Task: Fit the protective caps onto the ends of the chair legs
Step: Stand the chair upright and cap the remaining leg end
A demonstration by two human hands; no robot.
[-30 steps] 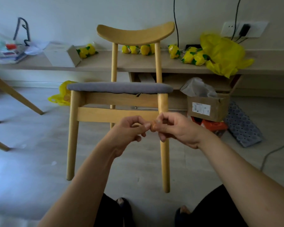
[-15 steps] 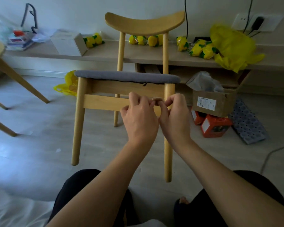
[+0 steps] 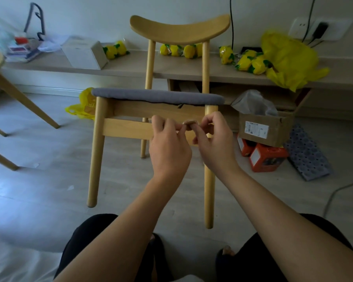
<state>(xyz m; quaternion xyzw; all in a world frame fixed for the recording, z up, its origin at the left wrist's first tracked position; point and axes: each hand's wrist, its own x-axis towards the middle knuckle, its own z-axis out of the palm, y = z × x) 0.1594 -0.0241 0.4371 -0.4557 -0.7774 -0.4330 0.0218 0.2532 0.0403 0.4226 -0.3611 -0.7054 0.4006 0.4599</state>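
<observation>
A light wooden chair [image 3: 128, 129] with a grey seat pad stands upright on the floor facing me. Both front legs end bare, the left leg [image 3: 94, 176] and the right leg [image 3: 209, 200]. In front of the chair's front rail I hold a small round tan cap [image 3: 190, 123] at chest height. My left hand [image 3: 169, 147] pinches its left side with thumb and fingers. My right hand [image 3: 214, 143] pinches its right side. The cap is mostly covered by my fingertips.
A cardboard box [image 3: 263, 127] and orange cartons [image 3: 267, 157] sit on the floor right of the chair, beside a perforated grey mat [image 3: 308, 155]. A low shelf [image 3: 171, 68] behind carries yellow packets and a yellow bag [image 3: 289, 58]. Another table's legs [image 3: 20, 98] stand at the left.
My hands rose from below the front rail to level with it, still joined on the cap. My view drew back and tilted down, so my knees now show.
</observation>
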